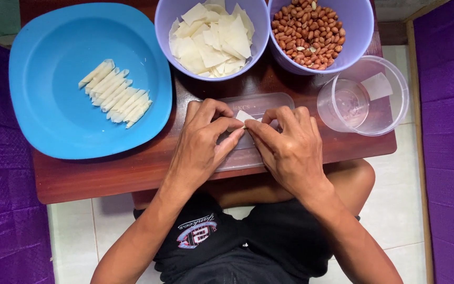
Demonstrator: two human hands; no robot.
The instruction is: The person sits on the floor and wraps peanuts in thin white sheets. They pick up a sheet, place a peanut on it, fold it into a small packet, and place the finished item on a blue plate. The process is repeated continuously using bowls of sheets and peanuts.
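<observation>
My left hand [202, 142] and my right hand [287, 147] meet over a clear plastic lid [269, 101] on the low wooden table [106, 176]. Both pinch a small white wrapper piece [245, 117] between fingertips, its corner sticking up. Most of the wrapper is hidden by my fingers. A blue plate [43, 105] at the left holds a row of several thin rolled white sticks [115, 93].
Behind my hands stand a lilac bowl of white wrapper squares [211, 39] and a lilac bowl of peanuts [308, 36]. A clear plastic container [363, 94] with one white square stands at the right. Purple cushions [6, 221] flank the table; my knees are beneath it.
</observation>
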